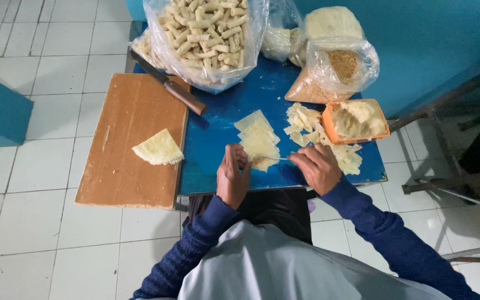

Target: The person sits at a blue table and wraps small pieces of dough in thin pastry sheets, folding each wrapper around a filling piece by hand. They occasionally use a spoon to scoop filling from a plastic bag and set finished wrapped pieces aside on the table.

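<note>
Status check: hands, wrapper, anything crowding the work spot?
Left hand on wrapper; right hand holds thin utensil over it. Orange tub close right; no obstruction.

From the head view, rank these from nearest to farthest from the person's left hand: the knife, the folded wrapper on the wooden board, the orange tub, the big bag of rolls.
Measured from the left hand:
1. Folded wrapper, to its left on the wooden board.
2. Knife, up and left, across the board's top corner.
3. Orange tub, up and right.
4. Big bag of rolls, at the table's far edge.
</note>
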